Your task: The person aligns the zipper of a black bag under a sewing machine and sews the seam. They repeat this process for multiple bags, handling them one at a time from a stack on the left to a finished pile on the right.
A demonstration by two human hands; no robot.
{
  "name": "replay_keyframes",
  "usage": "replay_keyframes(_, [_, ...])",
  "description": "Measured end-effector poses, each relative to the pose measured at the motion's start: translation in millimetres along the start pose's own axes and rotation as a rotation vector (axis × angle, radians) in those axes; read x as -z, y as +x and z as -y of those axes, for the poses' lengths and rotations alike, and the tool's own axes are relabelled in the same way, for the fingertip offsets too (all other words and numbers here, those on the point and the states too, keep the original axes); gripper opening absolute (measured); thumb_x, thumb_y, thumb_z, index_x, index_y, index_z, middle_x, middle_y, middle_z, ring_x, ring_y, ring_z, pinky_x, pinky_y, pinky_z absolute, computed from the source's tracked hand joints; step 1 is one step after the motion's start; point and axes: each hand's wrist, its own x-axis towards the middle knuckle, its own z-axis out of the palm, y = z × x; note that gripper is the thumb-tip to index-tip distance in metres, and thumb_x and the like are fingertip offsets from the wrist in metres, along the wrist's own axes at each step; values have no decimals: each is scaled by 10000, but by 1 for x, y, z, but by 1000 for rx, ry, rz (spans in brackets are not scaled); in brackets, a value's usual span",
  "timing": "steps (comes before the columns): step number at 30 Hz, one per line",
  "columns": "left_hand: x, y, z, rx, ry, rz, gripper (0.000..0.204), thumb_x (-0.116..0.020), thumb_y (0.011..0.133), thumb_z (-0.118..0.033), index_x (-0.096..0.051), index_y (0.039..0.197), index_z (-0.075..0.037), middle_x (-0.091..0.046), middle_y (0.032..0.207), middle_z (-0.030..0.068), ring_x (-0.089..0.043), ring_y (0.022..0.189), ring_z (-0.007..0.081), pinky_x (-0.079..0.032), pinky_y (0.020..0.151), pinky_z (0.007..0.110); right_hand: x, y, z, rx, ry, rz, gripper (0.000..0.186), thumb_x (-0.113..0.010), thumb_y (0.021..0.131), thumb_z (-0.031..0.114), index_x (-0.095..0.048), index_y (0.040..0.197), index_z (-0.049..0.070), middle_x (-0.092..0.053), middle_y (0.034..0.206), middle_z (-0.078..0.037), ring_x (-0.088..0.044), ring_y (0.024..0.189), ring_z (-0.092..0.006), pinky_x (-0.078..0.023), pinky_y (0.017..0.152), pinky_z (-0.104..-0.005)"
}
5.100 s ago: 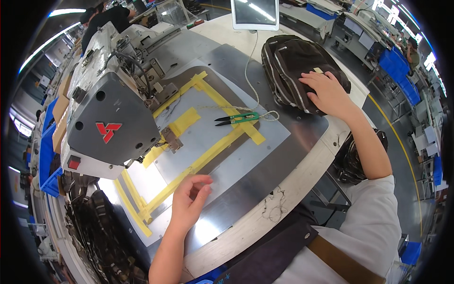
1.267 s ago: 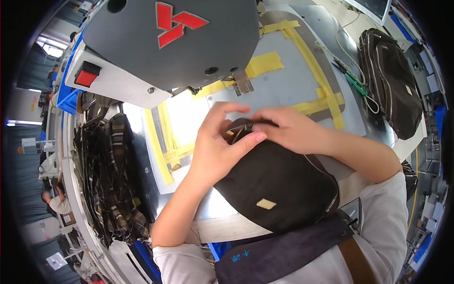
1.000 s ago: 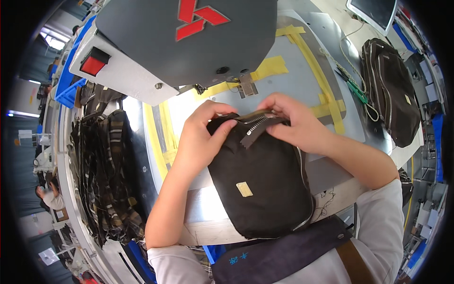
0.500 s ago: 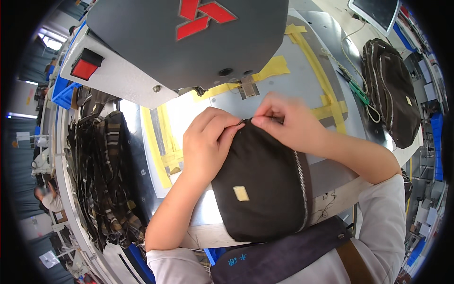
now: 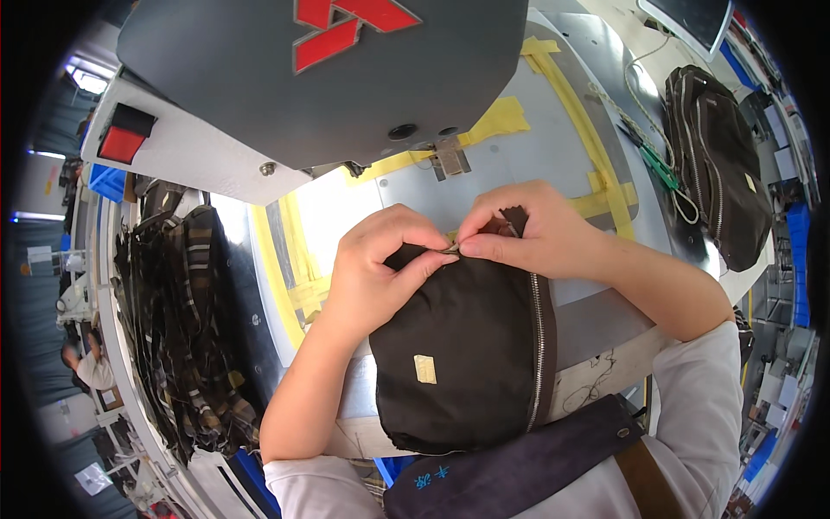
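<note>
A dark brown fabric bag piece (image 5: 458,346) lies in front of me, its lower end hanging at the table's front edge. A silver zipper (image 5: 541,346) runs down its right side, and a small pale label (image 5: 424,369) sits on its face. My left hand (image 5: 380,268) pinches the top edge of the piece between thumb and fingers. Right beside it, my right hand (image 5: 532,229) pinches the same edge, the fingertips of both hands nearly meeting. A dark corner of fabric sticks up behind the right hand's fingers. The exact bit between the fingertips is partly hidden.
A grey sewing machine head (image 5: 320,86) looms above, its presser foot (image 5: 450,160) just beyond my hands. Yellow tape (image 5: 596,130) marks the plate. Plaid and dark fabric pieces (image 5: 186,320) are piled left. Green-handled snips (image 5: 659,169) and a finished-looking dark bag (image 5: 722,164) lie right.
Both hands have come slightly nearer to me, with the fingertips closer together. The bag piece has shifted a little left, and a fabric corner now shows behind the right hand.
</note>
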Motion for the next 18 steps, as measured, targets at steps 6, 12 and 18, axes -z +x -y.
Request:
replay_keyframes(6, [-7,3,-8,-154,227,-45,227,-791,661,1,-673,837,-83,-643,797,51,-619,702,192,-503,607,298,-11,-3,1,-92,3,-123,36,-648,851,67,-633,859,35,-605,744,15,-536,702,-48,-435,614,-216])
replay_keyframes(12, [-11,0,-6,-276,396,-139,216,-780,644,-14,-674,806,-112,-635,867,22,-622,710,192,-507,585,299,-17,0,-5,-30,-40,-186,52,-642,841,55,-601,860,29,-598,763,6,-541,705,-52,-447,621,-226])
replay_keyframes(18, [-16,0,-7,-466,497,-161,160,-762,683,-52,-631,768,-86,-640,854,24,-662,777,230,-530,648,341,-16,3,-8,-103,-12,-276,141,-629,860,130,-583,912,8,-610,728,-68,-574,657,-132,-458,591,-293])
